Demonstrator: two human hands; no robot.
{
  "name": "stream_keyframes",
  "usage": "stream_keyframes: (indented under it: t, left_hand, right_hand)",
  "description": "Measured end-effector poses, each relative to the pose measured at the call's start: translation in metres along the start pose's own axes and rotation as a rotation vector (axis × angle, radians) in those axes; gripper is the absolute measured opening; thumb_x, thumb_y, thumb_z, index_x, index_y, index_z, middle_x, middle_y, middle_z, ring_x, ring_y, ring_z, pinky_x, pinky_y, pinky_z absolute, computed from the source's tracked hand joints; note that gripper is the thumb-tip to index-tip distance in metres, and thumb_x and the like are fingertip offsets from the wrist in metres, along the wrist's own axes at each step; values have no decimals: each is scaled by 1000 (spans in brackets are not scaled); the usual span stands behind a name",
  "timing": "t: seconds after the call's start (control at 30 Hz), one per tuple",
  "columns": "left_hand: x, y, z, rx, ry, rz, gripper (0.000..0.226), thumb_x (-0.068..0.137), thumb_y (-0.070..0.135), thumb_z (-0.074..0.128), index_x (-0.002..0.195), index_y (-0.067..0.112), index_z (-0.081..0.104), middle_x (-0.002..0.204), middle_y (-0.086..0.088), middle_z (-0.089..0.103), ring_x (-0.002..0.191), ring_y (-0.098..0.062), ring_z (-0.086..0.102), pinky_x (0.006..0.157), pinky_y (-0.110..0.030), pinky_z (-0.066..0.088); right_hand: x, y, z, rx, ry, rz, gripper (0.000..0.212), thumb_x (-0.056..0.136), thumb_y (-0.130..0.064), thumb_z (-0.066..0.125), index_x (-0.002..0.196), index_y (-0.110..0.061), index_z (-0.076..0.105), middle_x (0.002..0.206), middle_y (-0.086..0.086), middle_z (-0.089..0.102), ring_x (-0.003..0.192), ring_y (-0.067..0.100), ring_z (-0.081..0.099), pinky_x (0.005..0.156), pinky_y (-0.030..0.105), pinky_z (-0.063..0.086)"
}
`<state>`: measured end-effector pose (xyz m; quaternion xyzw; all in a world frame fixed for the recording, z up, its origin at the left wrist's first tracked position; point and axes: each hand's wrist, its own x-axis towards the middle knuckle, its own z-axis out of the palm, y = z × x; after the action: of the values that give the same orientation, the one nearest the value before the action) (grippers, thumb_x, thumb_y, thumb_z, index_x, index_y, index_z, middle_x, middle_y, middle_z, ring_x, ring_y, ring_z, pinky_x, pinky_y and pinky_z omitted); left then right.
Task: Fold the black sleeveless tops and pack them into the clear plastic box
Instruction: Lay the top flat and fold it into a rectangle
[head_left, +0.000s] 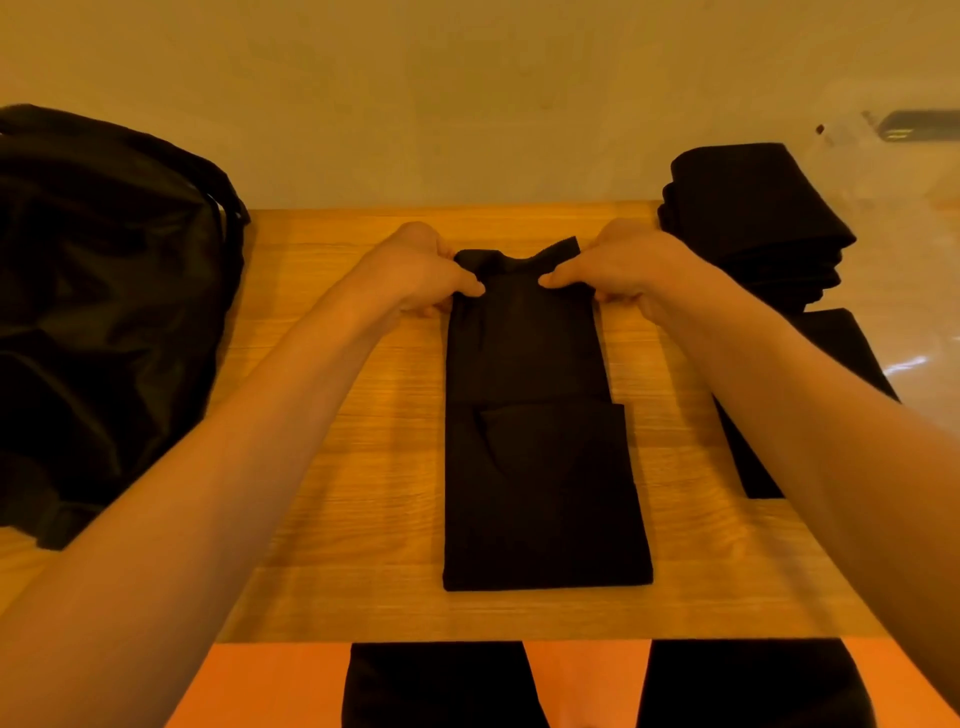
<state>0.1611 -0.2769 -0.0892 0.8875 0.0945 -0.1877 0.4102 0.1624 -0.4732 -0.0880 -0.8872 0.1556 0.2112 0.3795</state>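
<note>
Top (530, 447) pinched at far corners by left grip (418, 275) and right grip (621, 275)

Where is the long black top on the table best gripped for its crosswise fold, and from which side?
At its two far corners, one from each long edge, where the left hand and right hand pinch the black top. The strip is narrow and flat, so holding both corners should keep that end level while folding toward the near hem.

My arms outstretched, left hand (415, 270) and right hand (618, 270) level, fingers (615, 300) and thumbs pinching the black top (524, 364).
</note>
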Motion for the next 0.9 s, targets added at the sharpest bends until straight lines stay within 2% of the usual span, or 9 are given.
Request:
stream_keyframes:
  t: [0.13,0.23,0.33,0.4,0.5,0.6,0.73,0.8,0.9]
  left_hand:
    - [1,-5,-1,-220,20,8,34,81,9,84,105,17,61,106,-3,66,95,-14,68,72,-26,60]
    - [-3,-10,-7,-363,26,28,38,79,4,84,109,14,65,107,-5,69,94,-13,71,71,-24,62]
    - [-12,-14,-11,-388,67,130,38,76,-2,84,107,14,69,94,-1,73,79,-1,72,65,-16,57]
    - [-20,-18,-11,-354,95,213,40,74,-1,85,106,17,71,92,2,73,82,0,71,67,-14,54]
    - [-36,-29,-10,-318,71,361,40,71,-2,86,102,18,72,98,-2,75,91,-10,71,81,-22,57]
    - [-53,-43,-6,-228,28,551,37,72,-9,83,102,8,71,90,-6,73,86,-10,70,84,-21,56]
    - [-73,-61,3,-49,11,655,40,74,-17,75,100,13,72,88,1,75,91,-5,71,98,-16,48]
    - [-79,-68,5,64,-36,648,49,76,-22,65,101,19,72,88,7,74,97,0,69,106,-25,47]
    - [-96,-74,11,115,51,630,50,79,-22,53,96,23,69,92,12,73,97,-4,69,94,-41,55]
  right_hand:
    - [0,-3,0,153,55,19,60,83,-27,82,133,-6,55,107,8,59,78,14,52,61,25,44]
    - [-4,-1,0,290,67,2,55,82,-19,83,131,-7,59,98,4,60,74,10,50,54,23,39]
    - [-17,7,1,364,88,-83,54,84,-15,81,133,-9,59,115,1,63,92,8,54,59,18,38]
    - [-31,15,-1,370,105,-170,39,84,-13,80,120,-12,66,106,-5,65,94,4,57,64,16,39]
    - [-53,28,-5,222,113,-329,22,81,-13,81,101,-15,72,89,-5,67,84,2,60,72,17,42]
    - [-71,45,-5,-23,155,-523,20,79,-15,84,93,-23,71,88,-11,67,82,2,61,72,13,44]
    - [-90,64,6,-238,106,-709,32,82,-12,81,105,-29,69,96,-16,68,94,-1,62,79,5,44]
    - [-95,71,9,-340,75,-705,37,85,-5,76,114,-28,67,103,-15,66,98,-1,59,80,7,43]
    - [-111,82,16,-470,185,-753,39,86,-1,69,118,-24,68,109,-13,66,103,4,54,84,10,35]
